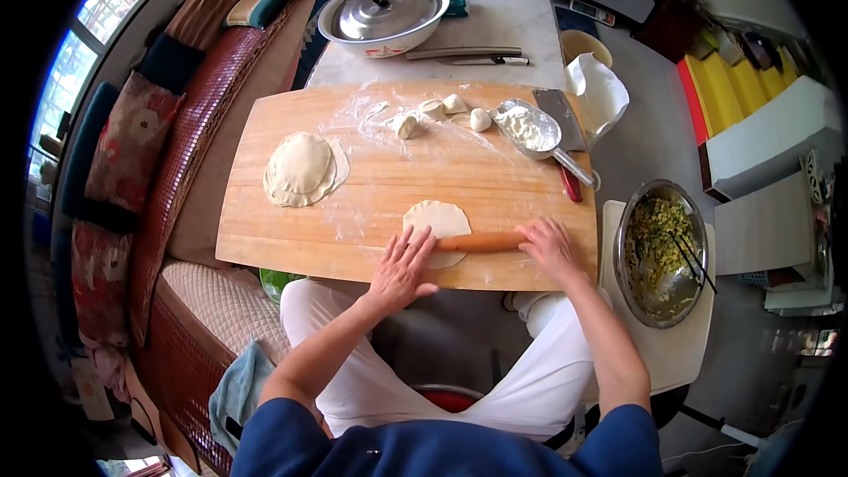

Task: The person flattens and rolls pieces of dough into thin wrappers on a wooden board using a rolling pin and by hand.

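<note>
A wooden rolling pin [481, 242] lies across a thin round dough wrapper [437, 216] near the board's front edge. My left hand [402, 269] lies over the pin's left end, fingers stretched out and apart, beside the wrapper. The pin's right end is covered by my right hand [549, 252], its fingers curved over it. To the left, several rolled wrappers [300, 168] form an overlapping stack. Small dough pieces [406, 126] sit at the back of the floured board [371, 185], near a metal scoop [530, 128] holding flour.
A cleaver [561, 119] lies beside the scoop at the board's right edge. Chopped filling with chopsticks fills part of a steel bowl [662, 307] at right. Behind the board are a lidded basin [384, 42] and a knife [486, 61]. A white bag [597, 93] stands at the back right.
</note>
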Available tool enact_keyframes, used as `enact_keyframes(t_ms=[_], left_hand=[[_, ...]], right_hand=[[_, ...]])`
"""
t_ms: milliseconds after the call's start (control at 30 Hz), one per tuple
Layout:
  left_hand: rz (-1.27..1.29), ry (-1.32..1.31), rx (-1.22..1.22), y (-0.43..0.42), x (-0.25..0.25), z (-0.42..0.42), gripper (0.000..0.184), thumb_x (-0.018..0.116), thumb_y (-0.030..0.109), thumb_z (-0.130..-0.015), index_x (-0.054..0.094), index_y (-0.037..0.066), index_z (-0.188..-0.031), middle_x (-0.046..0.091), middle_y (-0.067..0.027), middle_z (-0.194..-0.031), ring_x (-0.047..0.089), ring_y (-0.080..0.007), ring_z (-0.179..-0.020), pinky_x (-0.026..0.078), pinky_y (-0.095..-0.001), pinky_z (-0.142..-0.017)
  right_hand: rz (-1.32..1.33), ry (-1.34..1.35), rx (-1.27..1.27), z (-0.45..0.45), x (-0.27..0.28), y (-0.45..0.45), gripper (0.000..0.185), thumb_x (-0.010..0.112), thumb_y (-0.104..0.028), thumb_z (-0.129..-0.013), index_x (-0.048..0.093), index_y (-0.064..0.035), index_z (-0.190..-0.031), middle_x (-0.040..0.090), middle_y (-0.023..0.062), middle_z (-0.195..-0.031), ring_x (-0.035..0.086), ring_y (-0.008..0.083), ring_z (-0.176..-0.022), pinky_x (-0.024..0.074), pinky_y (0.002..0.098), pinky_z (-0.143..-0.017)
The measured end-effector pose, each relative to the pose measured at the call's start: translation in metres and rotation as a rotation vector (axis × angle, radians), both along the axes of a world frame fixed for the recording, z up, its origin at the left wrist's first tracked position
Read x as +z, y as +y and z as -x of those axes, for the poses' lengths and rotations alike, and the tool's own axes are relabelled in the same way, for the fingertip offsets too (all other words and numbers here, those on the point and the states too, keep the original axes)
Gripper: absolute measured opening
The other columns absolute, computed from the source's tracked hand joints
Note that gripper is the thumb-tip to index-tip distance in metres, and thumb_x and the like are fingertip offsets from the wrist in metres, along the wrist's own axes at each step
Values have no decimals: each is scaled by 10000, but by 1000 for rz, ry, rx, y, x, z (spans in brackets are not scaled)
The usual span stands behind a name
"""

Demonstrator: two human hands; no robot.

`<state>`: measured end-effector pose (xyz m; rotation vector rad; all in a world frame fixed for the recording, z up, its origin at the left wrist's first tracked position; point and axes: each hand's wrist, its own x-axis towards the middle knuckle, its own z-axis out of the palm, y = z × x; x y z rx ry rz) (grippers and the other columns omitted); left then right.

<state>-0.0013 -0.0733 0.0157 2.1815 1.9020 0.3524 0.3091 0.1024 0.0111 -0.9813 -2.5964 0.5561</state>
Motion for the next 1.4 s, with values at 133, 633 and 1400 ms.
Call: enact_keyframes(t_ms=[133, 633, 1400], left_hand=[[-89, 33, 203, 57, -27, 17, 950, 687, 534, -817, 296, 81, -1555, 276, -86, -1626, 235, -356, -1497, 225, -535, -1200], [-54, 40, 190, 47, -9, -1, 919, 662, 540, -852, 286, 97, -1565, 264, -82, -1635, 206, -366, -1508, 213, -542, -1202], [-65, 17, -46, -10, 3, 12, 858, 733, 449, -807, 378, 140, -1524, 300, -49, -1620, 218, -336, -1511, 191, -526, -1221]], right_hand=[[-119, -13, -65, 35, -14, 44, 334, 740, -220, -844, 694, -250, -1173, 586, 0, -1216, 503, 240, -1204, 403, 438, -985], [-92, -48, -72, 31, -6, 16, 568, 795, -175, -767, 617, -223, -1304, 557, 11, -1263, 507, 247, -1196, 388, 459, -1023], [-9, 39, 25, -9, -6, -8, 364, 765, -228, -803, 689, -158, -1152, 644, 51, -1038, 600, 265, -1025, 484, 396, -875]])
